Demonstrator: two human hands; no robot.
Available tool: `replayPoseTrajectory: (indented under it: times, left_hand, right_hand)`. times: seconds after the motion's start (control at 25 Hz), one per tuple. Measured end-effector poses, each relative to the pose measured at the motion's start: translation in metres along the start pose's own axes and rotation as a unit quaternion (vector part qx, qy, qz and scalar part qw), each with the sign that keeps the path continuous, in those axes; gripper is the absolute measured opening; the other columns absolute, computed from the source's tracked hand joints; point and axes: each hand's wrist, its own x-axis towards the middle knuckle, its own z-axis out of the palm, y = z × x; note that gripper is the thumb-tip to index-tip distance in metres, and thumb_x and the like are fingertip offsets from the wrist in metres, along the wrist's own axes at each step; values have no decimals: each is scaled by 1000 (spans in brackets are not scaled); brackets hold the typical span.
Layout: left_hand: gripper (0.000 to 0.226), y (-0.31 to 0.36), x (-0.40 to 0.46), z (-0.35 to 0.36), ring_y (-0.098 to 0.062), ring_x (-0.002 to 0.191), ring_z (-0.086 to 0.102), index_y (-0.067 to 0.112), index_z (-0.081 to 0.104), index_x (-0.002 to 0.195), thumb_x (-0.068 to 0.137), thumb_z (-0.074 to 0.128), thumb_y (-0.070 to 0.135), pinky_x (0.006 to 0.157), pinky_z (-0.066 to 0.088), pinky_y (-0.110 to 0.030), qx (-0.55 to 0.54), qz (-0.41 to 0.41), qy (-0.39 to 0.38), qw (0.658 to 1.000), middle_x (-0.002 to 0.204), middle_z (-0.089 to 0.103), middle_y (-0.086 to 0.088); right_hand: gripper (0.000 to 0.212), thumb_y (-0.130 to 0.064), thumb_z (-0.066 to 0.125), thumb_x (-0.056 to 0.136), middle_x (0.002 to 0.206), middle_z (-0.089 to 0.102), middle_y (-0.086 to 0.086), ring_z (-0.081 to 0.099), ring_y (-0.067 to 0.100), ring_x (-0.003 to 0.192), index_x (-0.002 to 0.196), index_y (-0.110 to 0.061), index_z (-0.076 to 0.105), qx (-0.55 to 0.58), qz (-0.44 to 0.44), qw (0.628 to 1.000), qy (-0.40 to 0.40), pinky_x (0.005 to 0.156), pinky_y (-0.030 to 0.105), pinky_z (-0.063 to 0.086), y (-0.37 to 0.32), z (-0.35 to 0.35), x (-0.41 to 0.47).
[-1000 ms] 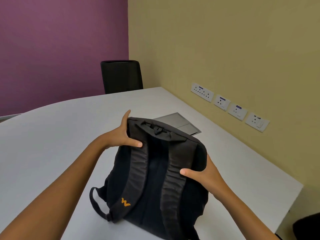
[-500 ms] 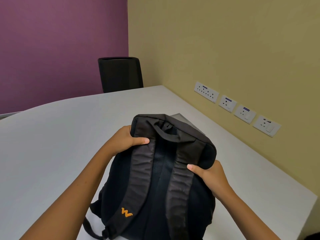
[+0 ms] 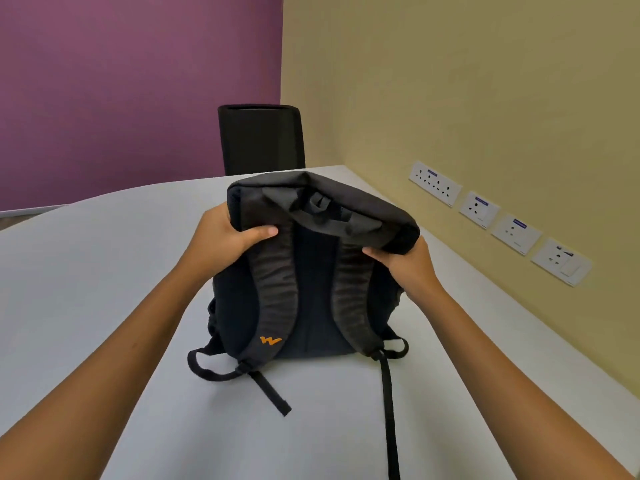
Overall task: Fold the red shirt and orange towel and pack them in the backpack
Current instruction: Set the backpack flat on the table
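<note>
My left hand [image 3: 221,242] and right hand [image 3: 408,265] gripping the upright black backpack [image 3: 317,303] by its upper sides, straps facing me, standing on the white surface [image 3: 86,271].

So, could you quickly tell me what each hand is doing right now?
Left hand: closed on the backpack, gripping its upper left side.
Right hand: closed on the backpack's upper right side.
</note>
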Motion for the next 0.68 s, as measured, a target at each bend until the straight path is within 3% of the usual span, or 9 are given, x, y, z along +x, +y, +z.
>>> replayPoseTrajectory:
  times: [0.12, 0.24, 0.32, 0.4, 0.52, 0.6, 0.68]
  left_hand:
    - [38, -5, -23, 8, 3, 88, 56, 31, 58, 105, 74, 79, 29, 74, 44, -15, 1, -1, -5, 1000, 97, 60, 20]
    - [38, -10, -50, 16, 6, 89, 57, 37, 59, 100, 71, 81, 29, 74, 45, -16, 0, -3, -13, 1000, 97, 62, 22]
    - [43, -10, -67, 21, 3, 92, 60, 32, 63, 105, 68, 83, 31, 77, 46, -18, -8, -5, -28, 1000, 99, 65, 20]
    - [46, -7, -88, 26, 6, 97, 57, 41, 59, 103, 65, 85, 36, 78, 45, -17, 14, 25, -71, 997, 98, 61, 27]
    - [57, -2, -121, 34, 1, 125, 38, 44, 50, 112, 64, 81, 42, 98, 39, -22, 63, 122, -181, 974, 120, 40, 37]
    - [60, -5, -142, 43, -4, 134, 32, 36, 51, 123, 70, 78, 42, 107, 34, -28, 104, 186, -280, 936, 137, 33, 31]
    - [59, -14, -168, 59, 2, 128, 39, 31, 49, 127, 75, 70, 50, 108, 33, -30, 175, 219, -348, 894, 137, 39, 26]
  right_hand:
    - [38, -12, 78, 75, 97, 58, -5, 54, 16, 95, 106, -18, 55, -1, 11, 1000, -14, 88, 37, 49, 7, -3, -2]
    - [28, -12, 75, 79, 88, 62, -2, 60, 19, 84, 98, -18, 56, -45, 28, 997, -54, 77, 36, 52, 23, -11, -9]
    - [19, -7, 69, 81, 77, 59, -3, 55, 14, 72, 88, -18, 56, -82, 32, 993, -83, 66, 29, 49, 36, -25, -16]
    - [23, 4, 59, 85, 72, 56, -3, 49, 11, 66, 79, -18, 55, -92, 23, 990, -107, 60, 22, 42, 47, -42, -27]
    - [29, 13, 45, 92, 81, 58, -3, 54, 6, 70, 87, -13, 59, -41, 76, 983, -164, 68, 20, 44, 67, -71, -50]
    - [23, -4, 54, 91, 97, 63, -8, 60, 2, 84, 107, -19, 61, -88, 57, 967, -234, 82, 21, 45, 89, -87, -63]
    - [37, -28, 61, 80, 122, 61, -13, 58, 3, 111, 116, -36, 62, -144, 16, 947, -288, 100, 17, 39, 111, -103, -78]
